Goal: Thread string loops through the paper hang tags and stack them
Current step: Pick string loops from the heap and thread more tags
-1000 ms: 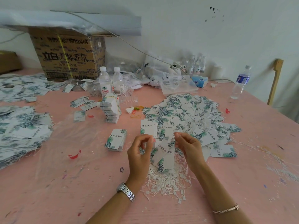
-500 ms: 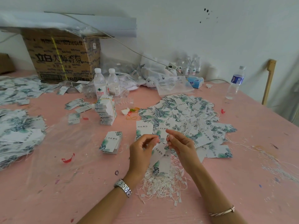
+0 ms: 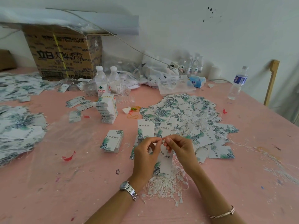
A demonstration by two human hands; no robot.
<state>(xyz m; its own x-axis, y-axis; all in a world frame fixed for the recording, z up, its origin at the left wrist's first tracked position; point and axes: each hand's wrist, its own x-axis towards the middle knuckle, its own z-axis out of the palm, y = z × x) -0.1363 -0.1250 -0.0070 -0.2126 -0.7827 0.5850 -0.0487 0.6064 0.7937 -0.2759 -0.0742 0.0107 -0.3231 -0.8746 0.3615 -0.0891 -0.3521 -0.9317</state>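
Likely light, bendy card, I judge: my left hand (image 3: 145, 153) and right hand (image 3: 180, 147) pinch the limp string (image 3: 163, 140) atop the hang tag (image 3: 165, 160).

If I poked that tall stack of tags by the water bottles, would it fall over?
Probably, yes. The tall stack of tags already looks uneven and leans a little, so a poke near its top would likely tip it. The tags look like thin, smooth paper, so they would probably slide apart across the pink table.
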